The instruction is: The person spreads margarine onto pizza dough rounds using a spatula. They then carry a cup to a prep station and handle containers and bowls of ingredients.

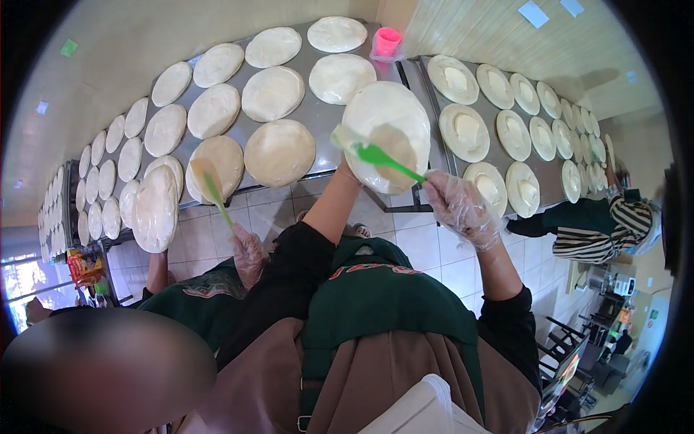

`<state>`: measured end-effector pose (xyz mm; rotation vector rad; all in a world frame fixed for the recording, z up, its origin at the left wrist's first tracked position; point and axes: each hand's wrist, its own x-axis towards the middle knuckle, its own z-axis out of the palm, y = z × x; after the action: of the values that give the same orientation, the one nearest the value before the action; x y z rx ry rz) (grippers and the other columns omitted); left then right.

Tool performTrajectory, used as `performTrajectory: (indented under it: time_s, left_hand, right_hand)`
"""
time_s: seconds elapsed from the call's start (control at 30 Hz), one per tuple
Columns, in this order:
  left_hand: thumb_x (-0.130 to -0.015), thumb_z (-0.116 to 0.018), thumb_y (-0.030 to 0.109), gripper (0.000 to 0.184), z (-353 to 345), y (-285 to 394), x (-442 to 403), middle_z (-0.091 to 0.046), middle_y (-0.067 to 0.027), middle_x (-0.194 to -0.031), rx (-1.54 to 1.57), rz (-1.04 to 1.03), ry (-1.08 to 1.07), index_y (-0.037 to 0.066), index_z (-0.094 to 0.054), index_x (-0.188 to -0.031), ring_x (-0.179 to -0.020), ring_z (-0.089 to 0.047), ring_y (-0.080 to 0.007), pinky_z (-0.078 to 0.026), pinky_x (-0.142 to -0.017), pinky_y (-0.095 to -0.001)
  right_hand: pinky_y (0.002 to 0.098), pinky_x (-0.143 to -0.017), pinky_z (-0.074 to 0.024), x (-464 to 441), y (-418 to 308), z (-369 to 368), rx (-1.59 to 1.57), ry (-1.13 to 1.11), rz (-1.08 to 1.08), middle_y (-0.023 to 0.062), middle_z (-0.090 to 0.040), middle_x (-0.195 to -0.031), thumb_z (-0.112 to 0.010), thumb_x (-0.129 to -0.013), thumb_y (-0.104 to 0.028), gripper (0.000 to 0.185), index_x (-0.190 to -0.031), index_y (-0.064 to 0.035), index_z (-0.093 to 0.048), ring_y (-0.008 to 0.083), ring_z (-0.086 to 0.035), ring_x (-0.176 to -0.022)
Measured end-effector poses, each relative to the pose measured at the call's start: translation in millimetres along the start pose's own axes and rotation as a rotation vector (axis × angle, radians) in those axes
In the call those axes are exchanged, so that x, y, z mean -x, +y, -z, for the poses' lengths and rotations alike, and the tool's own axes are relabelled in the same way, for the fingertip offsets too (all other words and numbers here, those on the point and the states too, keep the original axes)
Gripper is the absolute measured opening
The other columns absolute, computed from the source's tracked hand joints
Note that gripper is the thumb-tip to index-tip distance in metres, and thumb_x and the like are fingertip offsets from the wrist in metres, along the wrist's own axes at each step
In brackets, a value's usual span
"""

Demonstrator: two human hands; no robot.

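My left hand (350, 172), mostly hidden behind it, holds up a round, flat dough-like disc (408, 108) from underneath. White cream coats much of the disc, and a tan patch shows near its middle. In a clear plastic glove, my right hand (463, 206) is closed around the handle of a green spatula (383, 158). The spatula's cream-smeared head rests at the disc's left side. Behind the held disc, similar white-coated discs (343, 78) lie on a metal table (318, 119).
To my left a co-worker's gloved hand (248, 253) holds another green spatula (215, 195) beside a raised disc (155, 210). A pink cup (387, 42) stands at the table's back corner. Discs with folded pieces (463, 132) cover the right table; another person (607, 224) stands beyond.
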<state>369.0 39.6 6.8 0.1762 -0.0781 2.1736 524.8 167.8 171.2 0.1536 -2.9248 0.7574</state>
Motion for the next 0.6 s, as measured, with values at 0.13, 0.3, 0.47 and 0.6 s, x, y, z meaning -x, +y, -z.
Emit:
performTrajectory:
  time_s: [0.13, 0.3, 0.47, 0.6]
  left_hand:
    - [-0.092, -0.038, 0.051, 0.062, 1.3, 0.5, -2.0, -0.047, -0.0120, -0.135, 0.003, -0.040, 0.003, 0.010, -0.036, -0.139, -0.122, -0.048, -0.0299, -0.038, -0.104, -0.0482]
    - [-0.091, -0.041, 0.054, 0.065, -20.7, -5.6, -5.3, -0.046, -0.0108, -0.137, -0.153, -0.095, 0.102, 0.012, -0.036, -0.140, -0.124, -0.046, -0.0295, -0.037, -0.105, -0.0482]
    - [-0.091, -0.041, 0.053, 0.064, -28.6, -3.3, -4.9, -0.043, -0.0103, -0.139, 0.037, -0.068, -0.044, 0.013, -0.035, -0.140, -0.126, -0.044, -0.0291, -0.036, -0.105, -0.0489]
    - [-0.091, -0.040, 0.050, 0.062, -27.7, -4.2, -4.2, -0.042, -0.0106, -0.140, -0.017, -0.156, 0.011, 0.013, -0.035, -0.141, -0.126, -0.044, -0.0295, -0.037, -0.105, -0.0494]
  right_hand:
    - [0.0433, -0.055, -0.0449, 1.4, 13.0, 5.4, -0.076, -0.085, 0.009, 0.0164, -0.057, -0.070, -0.054, -0.090, -0.015, 0.010, -0.090, -0.0052, -0.056, 0.0377, -0.056, -0.061]
    - [0.0370, -0.056, -0.0439, -4.4, 22.4, 13.8, -0.175, 0.052, -0.172, 0.0172, -0.054, -0.067, -0.052, -0.091, -0.013, 0.012, -0.094, -0.0027, -0.056, 0.0326, -0.054, -0.060]
    - [0.0323, -0.058, -0.0424, 3.1, 45.1, -0.4, -0.404, 0.294, -0.418, 0.0092, -0.052, -0.066, -0.049, -0.094, -0.016, 0.016, -0.094, -0.0020, -0.056, 0.0178, -0.049, -0.060]
    - [0.0301, -0.059, -0.0417, 3.7, 41.1, -11.9, -0.473, 0.340, -0.540, 0.0057, -0.050, -0.067, -0.049, -0.095, -0.018, 0.018, -0.093, -0.0016, -0.056, 0.0140, -0.045, -0.062]
